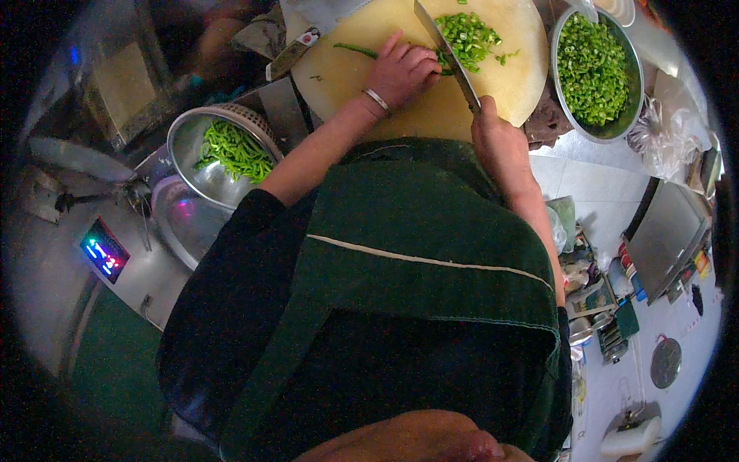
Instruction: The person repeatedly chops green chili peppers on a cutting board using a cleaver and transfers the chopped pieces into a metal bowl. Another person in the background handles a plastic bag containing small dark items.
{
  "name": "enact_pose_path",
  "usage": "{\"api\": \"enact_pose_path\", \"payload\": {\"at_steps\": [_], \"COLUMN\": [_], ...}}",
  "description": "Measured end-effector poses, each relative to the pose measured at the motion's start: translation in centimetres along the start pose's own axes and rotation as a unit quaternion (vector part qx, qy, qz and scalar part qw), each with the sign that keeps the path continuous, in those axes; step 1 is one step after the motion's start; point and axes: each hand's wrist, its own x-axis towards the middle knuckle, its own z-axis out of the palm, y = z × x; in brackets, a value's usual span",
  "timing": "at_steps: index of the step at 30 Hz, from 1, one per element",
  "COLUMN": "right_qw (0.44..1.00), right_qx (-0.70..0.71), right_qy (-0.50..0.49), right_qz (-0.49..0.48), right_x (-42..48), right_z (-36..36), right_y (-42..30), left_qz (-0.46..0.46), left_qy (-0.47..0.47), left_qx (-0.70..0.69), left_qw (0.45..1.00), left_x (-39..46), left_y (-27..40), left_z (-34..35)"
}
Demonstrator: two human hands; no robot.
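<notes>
My left hand presses long green chili peppers against a round, pale cutting board. Its curled fingertips are close to the blade, and part of the peppers is hidden under the palm. In my right hand is the handle of a kitchen knife, its blade angled across the board just right of my left fingers. Chopped green pepper pieces lie heaped beyond the blade, with a few scattered bits to their right.
Right of the board, a metal bowl holds many chopped green pieces. On the left, a metal colander with whole green peppers stands over a metal basin. A narrow box-like item touches the board's left edge. Clear plastic bags lie at right.
</notes>
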Motion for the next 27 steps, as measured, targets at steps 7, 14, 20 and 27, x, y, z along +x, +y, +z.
{"api": "enact_pose_path", "payload": {"at_steps": [7,14,20,27], "right_qw": [0.999,0.996,1.000,0.999], "right_qx": [-0.009,0.014,0.013,0.039], "right_qy": [0.046,0.081,-0.003,-0.005], "right_qz": [-0.025,-0.031,-0.009,-0.012], "right_x": [2.3,0.6,-0.6,0.8], "right_z": [1.1,0.0,-0.6,0.8], "right_y": [-0.4,0.3,0.0,0.0], "left_qz": [-0.008,-0.028,-0.022,-0.041], "left_qy": [0.006,-0.001,0.011,0.018], "left_qx": [-0.063,-0.080,-0.092,-0.085], "left_qw": [0.998,0.996,0.995,0.995], "left_x": [0.1,0.5,0.1,0.5], "left_y": [-0.2,0.3,0.1,0.4], "left_z": [0.4,-0.5,0.3,-0.4]}}
